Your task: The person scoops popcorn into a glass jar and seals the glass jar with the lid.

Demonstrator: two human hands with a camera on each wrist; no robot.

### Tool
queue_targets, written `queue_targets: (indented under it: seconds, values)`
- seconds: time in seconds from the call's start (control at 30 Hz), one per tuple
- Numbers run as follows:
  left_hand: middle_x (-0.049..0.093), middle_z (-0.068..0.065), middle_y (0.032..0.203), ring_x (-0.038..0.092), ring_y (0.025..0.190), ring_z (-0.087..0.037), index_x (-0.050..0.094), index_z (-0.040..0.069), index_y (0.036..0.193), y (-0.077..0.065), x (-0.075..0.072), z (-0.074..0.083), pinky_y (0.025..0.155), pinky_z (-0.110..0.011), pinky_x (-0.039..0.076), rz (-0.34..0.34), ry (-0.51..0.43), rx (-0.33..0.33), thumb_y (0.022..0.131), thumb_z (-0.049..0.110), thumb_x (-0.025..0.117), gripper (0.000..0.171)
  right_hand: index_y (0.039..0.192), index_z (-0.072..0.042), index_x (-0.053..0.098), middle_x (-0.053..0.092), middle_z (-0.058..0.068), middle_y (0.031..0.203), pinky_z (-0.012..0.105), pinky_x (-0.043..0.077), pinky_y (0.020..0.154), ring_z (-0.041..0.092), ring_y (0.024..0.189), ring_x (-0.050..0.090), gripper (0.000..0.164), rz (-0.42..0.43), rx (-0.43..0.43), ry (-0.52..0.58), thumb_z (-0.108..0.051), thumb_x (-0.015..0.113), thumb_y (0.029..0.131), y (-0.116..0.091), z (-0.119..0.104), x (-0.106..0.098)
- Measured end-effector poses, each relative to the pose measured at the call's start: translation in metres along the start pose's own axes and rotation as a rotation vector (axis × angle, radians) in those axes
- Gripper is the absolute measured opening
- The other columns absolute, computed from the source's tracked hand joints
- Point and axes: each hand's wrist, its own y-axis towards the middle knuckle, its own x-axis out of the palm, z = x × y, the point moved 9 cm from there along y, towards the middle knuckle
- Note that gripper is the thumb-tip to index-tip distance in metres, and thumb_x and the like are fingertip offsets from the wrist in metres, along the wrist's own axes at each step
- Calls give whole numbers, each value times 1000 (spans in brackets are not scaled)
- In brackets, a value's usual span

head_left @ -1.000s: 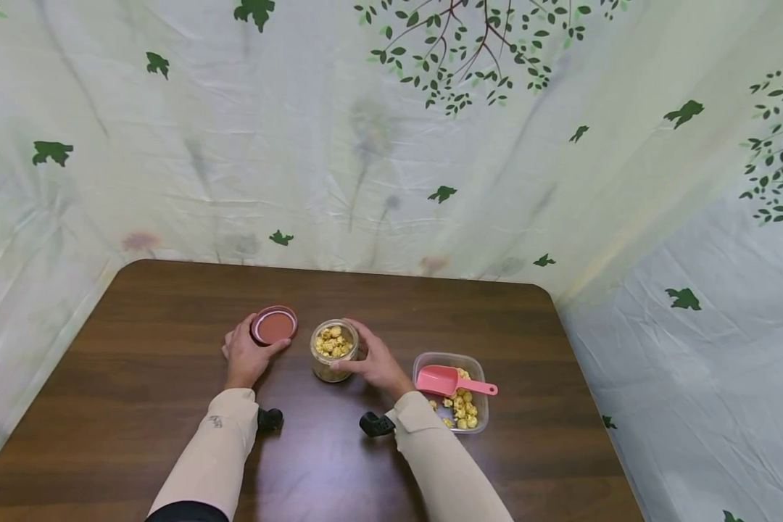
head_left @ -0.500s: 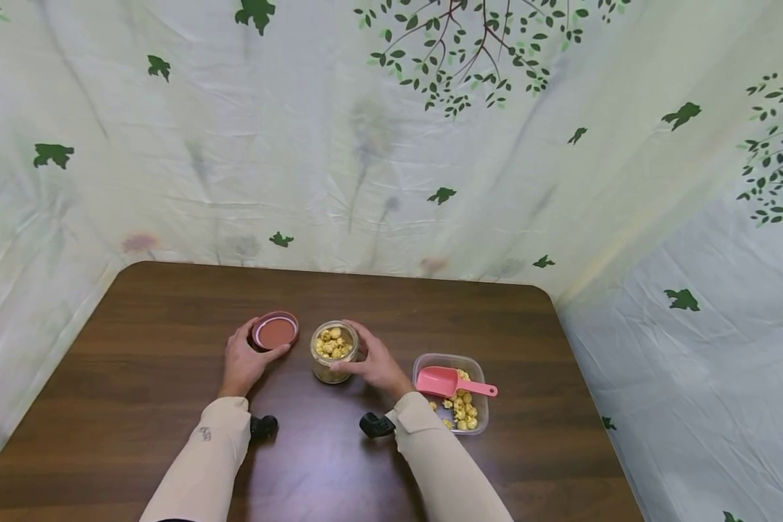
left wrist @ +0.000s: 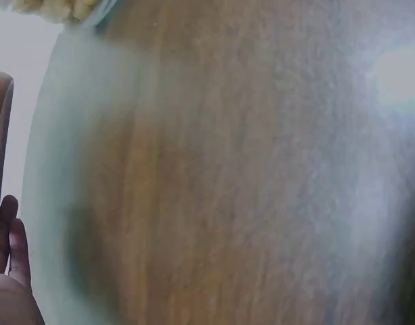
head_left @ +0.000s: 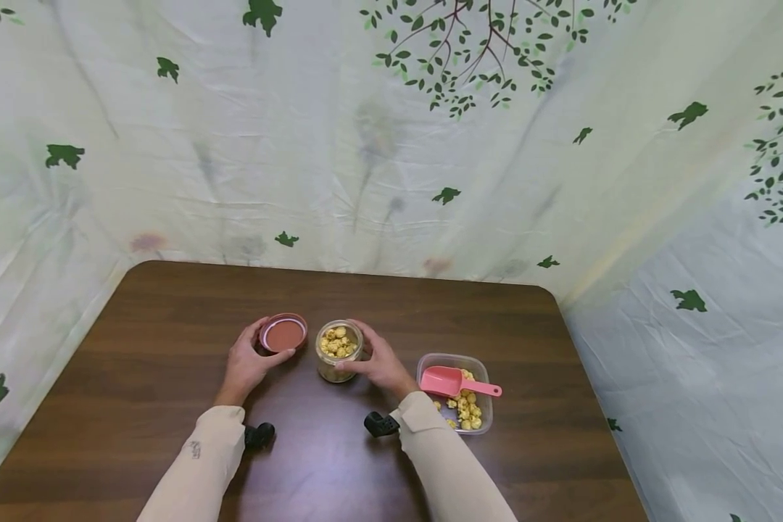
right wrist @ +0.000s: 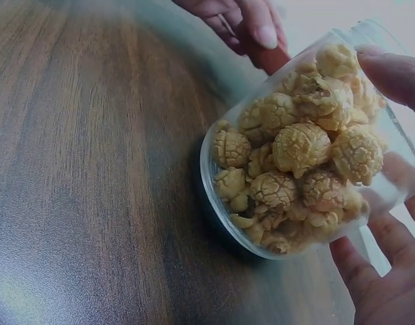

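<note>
My left hand (head_left: 243,368) grips a reddish-brown round lid (head_left: 283,334) by its left edge, thumb along the near side, its inner face turned up. Right beside it stands a clear glass jar (head_left: 330,372) filled with caramel popcorn (head_left: 338,341), its mouth uncovered. My right hand (head_left: 380,362) holds that jar from the right, thumb in front and fingers behind. In the right wrist view, popcorn (right wrist: 300,147) shows through the glass, the thumb (right wrist: 390,74) lies near the rim, and the lid (right wrist: 271,57) appears beyond. Only part of the lid (left wrist: 0,128) enters the left wrist view.
To the right, behind my right wrist, a clear plastic container (head_left: 488,406) holds more popcorn. A pink scoop (head_left: 441,381) lies across it, handle pointing right. The brown wooden table (head_left: 326,464) ends at a leaf-printed white curtain (head_left: 300,145).
My left hand has brought the lid slightly toward me and nearer the jar, its forearm swinging a little left. The right hand keeps its hold on the jar. The head view has shifted slightly.
</note>
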Motion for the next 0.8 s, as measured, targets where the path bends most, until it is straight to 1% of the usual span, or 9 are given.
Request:
queue_targets:
  seconds: [0.2,0.3,0.47,0.53,0.57,0.63,0.73,0.77,0.8]
  values:
    - [43,-25,142,40,132,-39,37,-1,143,-5,-5,10,107,-52,35,-29,-45,3,71,25,87,92,147,-3,36,46,21,141,51,35,107,36,129,45,79,1,6,2,1,77,79,-2,-3,0]
    - [44,-25,141,41,131,-39,37,-1,143,-8,-9,13,106,-52,36,-27,-50,18,71,22,87,91,147,-5,36,46,19,142,49,36,106,34,129,46,80,7,16,-8,0,77,79,-3,-2,0]
    - [45,-24,140,42,130,-38,37,-1,143,-14,-15,19,106,-51,35,-19,-65,49,71,17,87,90,146,-3,37,47,21,140,50,37,105,36,127,47,79,5,2,-15,2,77,78,-1,-2,0]
    - [46,-23,139,44,128,-37,38,-1,143,-18,-17,22,105,-48,37,-11,-65,62,71,17,87,88,145,-2,37,48,22,139,50,37,105,37,126,48,79,2,-9,-14,3,77,78,-1,-3,0]
    - [47,-22,138,45,126,-35,39,0,142,-20,-19,24,104,-43,39,-6,-65,68,71,16,86,87,146,-2,37,48,22,139,50,38,105,36,126,48,79,-1,-10,-15,3,77,78,-1,-2,1]
    - [48,-21,136,47,122,-30,41,-1,140,-24,-21,27,101,-29,41,2,-98,85,71,13,86,84,146,-3,37,48,21,139,49,38,105,35,126,48,80,-6,-13,-12,4,77,77,0,-2,1]
    - [49,-23,134,50,116,-12,42,-5,137,-30,-22,31,92,-9,40,-6,-217,118,71,2,84,79,146,-4,37,48,21,139,48,38,105,35,126,48,80,-7,-16,-4,3,77,77,0,-2,1]
    - [48,-24,134,50,113,-6,42,-6,137,-32,-22,32,90,-5,38,-14,-259,126,71,-2,82,77,146,-4,37,48,21,139,48,37,106,34,127,48,81,-10,-12,-1,3,78,77,0,-2,1]
    - [50,-21,132,50,111,-1,42,-7,136,-34,-22,33,90,-4,39,-21,-304,136,71,-6,81,76,146,-5,37,48,21,139,48,37,106,34,127,47,81,-11,-11,1,3,78,77,0,-2,1]
